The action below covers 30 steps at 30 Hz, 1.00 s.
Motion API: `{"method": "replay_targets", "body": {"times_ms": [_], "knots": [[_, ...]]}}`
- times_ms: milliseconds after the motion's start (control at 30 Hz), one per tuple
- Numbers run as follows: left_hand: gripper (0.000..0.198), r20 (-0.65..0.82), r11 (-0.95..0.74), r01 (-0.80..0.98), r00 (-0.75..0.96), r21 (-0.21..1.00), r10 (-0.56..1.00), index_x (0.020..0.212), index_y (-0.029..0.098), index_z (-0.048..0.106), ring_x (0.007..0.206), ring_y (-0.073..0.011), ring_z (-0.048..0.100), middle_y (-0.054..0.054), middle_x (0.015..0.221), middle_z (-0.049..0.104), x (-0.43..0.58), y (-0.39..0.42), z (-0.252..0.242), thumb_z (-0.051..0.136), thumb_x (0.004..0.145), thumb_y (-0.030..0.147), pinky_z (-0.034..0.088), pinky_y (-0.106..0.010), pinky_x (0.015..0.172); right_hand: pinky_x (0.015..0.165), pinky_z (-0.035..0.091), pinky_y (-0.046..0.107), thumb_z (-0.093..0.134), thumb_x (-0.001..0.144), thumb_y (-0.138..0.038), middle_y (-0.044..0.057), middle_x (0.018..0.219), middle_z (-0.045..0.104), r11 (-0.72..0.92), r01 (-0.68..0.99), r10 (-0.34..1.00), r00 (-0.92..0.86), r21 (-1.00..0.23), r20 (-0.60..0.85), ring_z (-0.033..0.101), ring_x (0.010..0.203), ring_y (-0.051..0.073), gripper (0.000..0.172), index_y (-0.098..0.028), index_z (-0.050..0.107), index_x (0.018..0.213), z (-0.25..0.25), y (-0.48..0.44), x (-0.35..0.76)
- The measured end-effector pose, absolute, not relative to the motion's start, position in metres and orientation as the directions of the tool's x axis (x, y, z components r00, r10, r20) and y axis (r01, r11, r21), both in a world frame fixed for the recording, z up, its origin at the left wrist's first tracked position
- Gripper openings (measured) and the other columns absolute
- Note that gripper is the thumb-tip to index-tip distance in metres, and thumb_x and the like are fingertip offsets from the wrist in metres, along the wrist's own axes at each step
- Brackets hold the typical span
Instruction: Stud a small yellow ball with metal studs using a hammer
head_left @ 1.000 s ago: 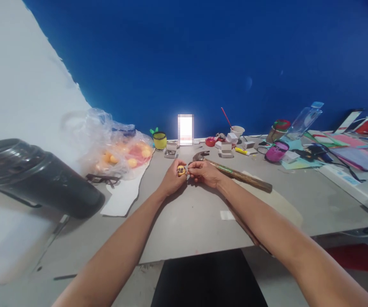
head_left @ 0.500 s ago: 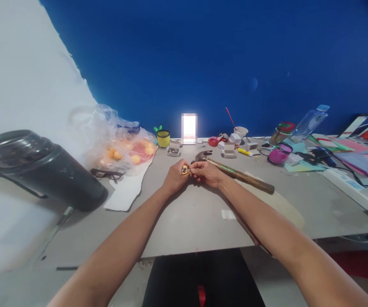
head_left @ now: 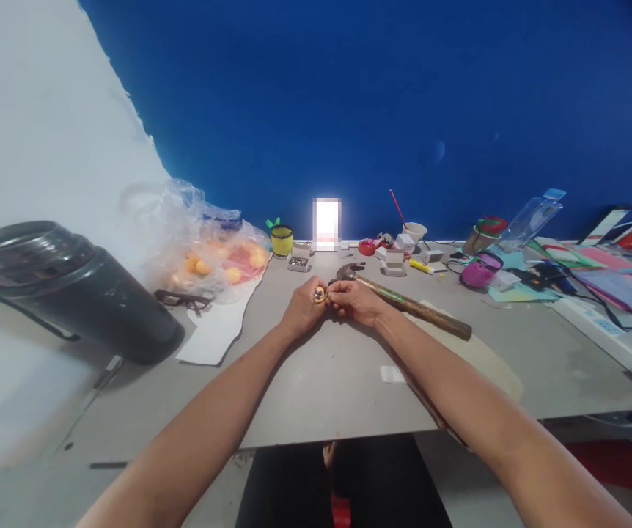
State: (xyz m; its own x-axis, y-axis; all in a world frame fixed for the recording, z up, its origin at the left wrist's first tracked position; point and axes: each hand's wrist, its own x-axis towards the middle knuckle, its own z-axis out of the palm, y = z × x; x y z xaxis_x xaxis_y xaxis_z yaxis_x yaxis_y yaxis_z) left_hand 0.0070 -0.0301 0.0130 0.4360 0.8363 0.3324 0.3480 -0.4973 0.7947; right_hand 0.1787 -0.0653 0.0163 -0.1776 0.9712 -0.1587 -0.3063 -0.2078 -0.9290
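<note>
My left hand [head_left: 303, 306] is closed round a small yellow piece [head_left: 319, 295] with dark and shiny details on its face; its exact kind is too small to make out. Close beside it, my right hand [head_left: 353, 302] is closed in a pinch at the right edge of that piece. Whatever sits between its fingertips is too small to name. Both hands are over the middle of the table [head_left: 316, 396]. A claw hammer [head_left: 415, 304] with a wooden handle lies just behind and to the right of my right hand.
A dark flask [head_left: 74, 293] stands at the left, near glasses [head_left: 182, 299] and a plastic bag of orange balls [head_left: 211, 257]. Small open boxes [head_left: 299, 259], a yellow mesh cup [head_left: 281, 240] and a white cup [head_left: 415, 232] line the back. Papers and a clear bottle [head_left: 533, 220] lie right.
The view has shifted very slightly. Both hands keep their hold on the small yellow piece, which looks turned a little.
</note>
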Motion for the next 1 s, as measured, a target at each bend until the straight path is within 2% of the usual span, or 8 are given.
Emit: {"method": "replay_targets", "body": {"times_ms": [233, 567, 1000], "knots": [[0.014, 0.311, -0.474, 0.348, 0.430, 0.809, 0.847, 0.082, 0.021, 0.057, 0.069, -0.0144, 0.054, 0.003, 0.076, 0.065, 0.0071, -0.0310, 0.0143, 0.066, 0.078, 0.031, 0.041, -0.026, 0.065, 0.046, 0.044, 0.017, 0.100, 0.052, -0.034, 0.001, 0.070, 0.070, -0.224, -0.307, 0.969, -0.173, -0.925, -0.178, 0.054, 0.053, 0.006, 0.042, -0.014, 0.072, 0.075, 0.0170, -0.0638, 0.1787], [0.013, 0.322, -0.482, 0.345, 0.430, 0.805, 0.844, 0.080, 0.021, 0.056, 0.068, -0.0145, 0.053, 0.003, 0.075, 0.063, 0.0073, -0.0306, 0.0123, 0.065, 0.079, 0.029, 0.040, -0.027, 0.064, 0.046, 0.048, 0.018, 0.096, 0.058, -0.024, 0.003, 0.067, 0.070, -0.240, -0.298, 0.969, -0.132, -0.924, -0.210, 0.055, 0.052, 0.007, 0.031, -0.012, 0.073, 0.075, 0.0149, -0.0628, 0.1770], [0.011, 0.322, -0.453, 0.433, 0.343, 0.779, 0.882, 0.080, 0.022, 0.054, 0.068, -0.0168, 0.054, 0.001, 0.073, 0.063, 0.0129, -0.0356, 0.0146, 0.063, 0.080, 0.026, 0.038, -0.028, 0.064, 0.046, 0.049, 0.019, 0.091, 0.058, -0.016, 0.003, 0.066, 0.070, -0.283, -0.321, 0.959, -0.098, -0.904, -0.265, 0.055, 0.051, 0.008, 0.023, -0.011, 0.072, 0.070, 0.0182, -0.0604, 0.1732]]}}
